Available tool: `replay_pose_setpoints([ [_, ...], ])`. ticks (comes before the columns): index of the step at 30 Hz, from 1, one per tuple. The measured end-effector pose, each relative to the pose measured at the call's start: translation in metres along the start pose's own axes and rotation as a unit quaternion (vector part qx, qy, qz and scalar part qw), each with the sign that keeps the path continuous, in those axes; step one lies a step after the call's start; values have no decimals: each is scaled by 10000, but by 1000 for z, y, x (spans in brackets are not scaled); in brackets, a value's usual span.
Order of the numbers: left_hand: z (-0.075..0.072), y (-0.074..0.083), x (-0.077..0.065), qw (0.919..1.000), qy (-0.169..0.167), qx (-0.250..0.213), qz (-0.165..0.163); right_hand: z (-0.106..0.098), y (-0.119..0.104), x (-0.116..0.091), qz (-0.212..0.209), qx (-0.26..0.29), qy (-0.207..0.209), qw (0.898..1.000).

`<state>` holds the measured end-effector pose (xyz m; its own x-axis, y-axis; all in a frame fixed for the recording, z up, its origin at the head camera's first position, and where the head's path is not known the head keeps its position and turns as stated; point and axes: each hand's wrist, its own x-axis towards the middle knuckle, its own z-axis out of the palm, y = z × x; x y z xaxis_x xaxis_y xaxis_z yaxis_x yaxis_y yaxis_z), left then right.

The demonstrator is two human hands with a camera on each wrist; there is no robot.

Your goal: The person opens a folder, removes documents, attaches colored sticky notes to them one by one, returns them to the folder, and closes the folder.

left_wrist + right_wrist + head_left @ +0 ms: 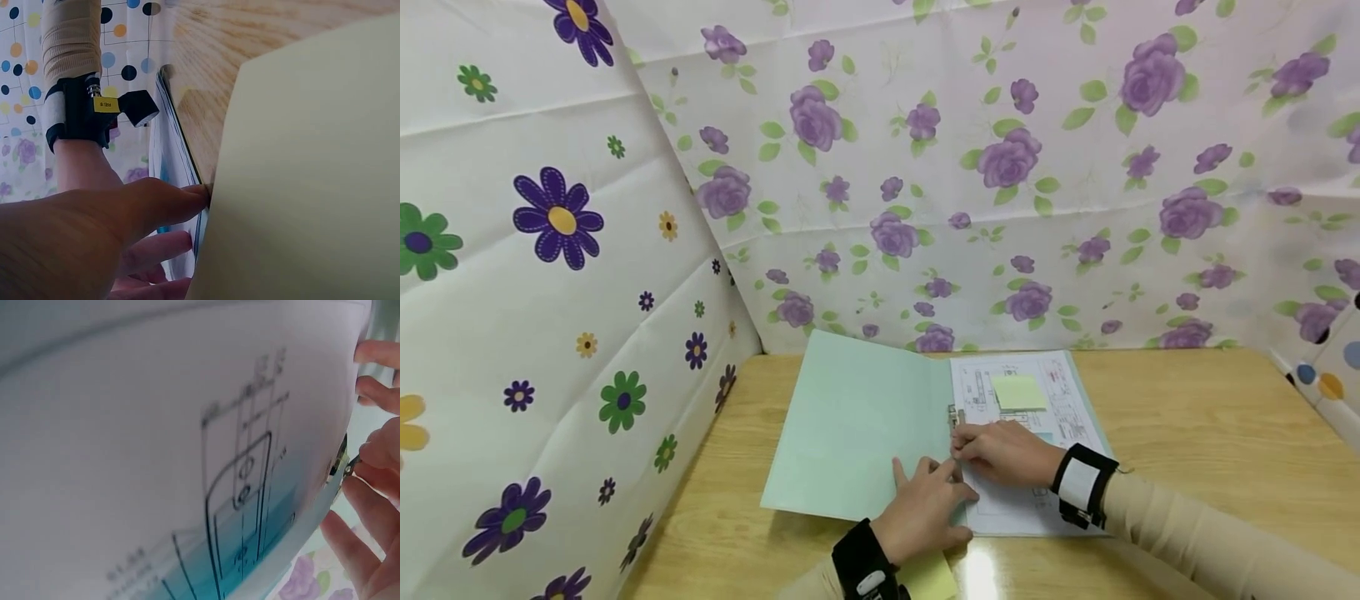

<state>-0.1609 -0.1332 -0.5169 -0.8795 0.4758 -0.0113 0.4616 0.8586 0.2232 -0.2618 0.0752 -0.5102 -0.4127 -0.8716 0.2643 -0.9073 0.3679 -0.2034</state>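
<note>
A pale green folder [850, 425] lies spread out on the table, with printed technical drawings [1067, 400] on its right side. At the spine is a metal clip [953, 415]. My right hand [1011, 454] pinches a small metal part of this clip [340, 456] between thumb and finger, as the right wrist view shows. With fingers spread, my left hand [925, 512] rests on the lower spine and the papers' inner edge. In the left wrist view its thumb [169, 201] lies at the bottom edge of the folder. The palm hides that corner from above.
A yellow-green sticky note [1018, 393] lies on the top drawing. Another yellow paper [931, 577] is partly under the left wrist, on the wooden table [1195, 433]. Flowered cloth [917, 167] stands behind the table and along its left side.
</note>
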Motion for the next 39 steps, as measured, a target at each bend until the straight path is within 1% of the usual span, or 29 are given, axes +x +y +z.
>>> replay_pose_setpoints([
  [1,-2,1,0,10000,-30,-9,-15,0,0,-1,43,11,2,10000],
  [3,2,0,1,10000,-39,-60,-4,2,0,-2,134,81,20,9999],
  [5,11,-4,2,10000,12,-51,43,5,0,-2,162,54,79,9998],
  [6,12,-4,2,10000,11,-63,44,7,0,-2,164,48,114,9998],
  [8,18,-7,3,9999,71,-39,74,10,0,0,186,-2,220,9996],
  [10,19,-8,3,9999,119,7,104,11,1,3,214,-73,380,9990],
  [12,14,-6,2,9998,123,-30,128,11,1,7,313,-75,516,9981],
  [14,4,0,0,9999,70,-56,111,9,2,10,377,-85,608,9974],
  [15,6,-1,1,9998,127,-71,155,9,3,11,383,-127,629,9972],
  [16,3,1,1,9998,89,-69,132,8,4,11,389,-147,625,9972],
  [17,-1,4,0,9999,42,-51,94,8,5,11,402,-192,596,9972],
  [18,4,2,1,9998,141,-6,150,8,6,10,390,-244,557,9974],
  [19,7,1,3,9997,169,62,158,8,7,9,384,-254,505,9977],
  [21,2,3,1,9997,163,123,134,10,9,6,357,-339,392,9980],
  [22,-5,7,-1,9998,78,147,62,9,8,5,328,-351,323,9983],
  [24,-7,7,-3,9998,131,104,92,10,8,5,245,-406,237,9986],
  [25,-13,10,-5,10000,27,61,26,11,8,5,227,-413,196,9987],
  [26,-16,10,-6,10000,-5,24,15,11,7,5,202,-454,168,9986],
  [28,-9,5,-3,10000,14,-11,22,12,5,6,181,-492,151,9985],
  [32,13,-8,5,9998,182,33,87,11,2,7,242,-541,110,9982],
  [33,13,-8,5,9999,141,36,43,10,1,8,260,-551,87,9981],
  [35,22,-13,7,9996,254,57,116,9,-1,9,320,-532,17,9981],
  [36,23,-14,7,9997,221,55,123,9,-2,10,349,-499,0,9981],
  [39,17,-15,5,9997,33,96,205,11,-5,14,398,-369,-19,9985],
])
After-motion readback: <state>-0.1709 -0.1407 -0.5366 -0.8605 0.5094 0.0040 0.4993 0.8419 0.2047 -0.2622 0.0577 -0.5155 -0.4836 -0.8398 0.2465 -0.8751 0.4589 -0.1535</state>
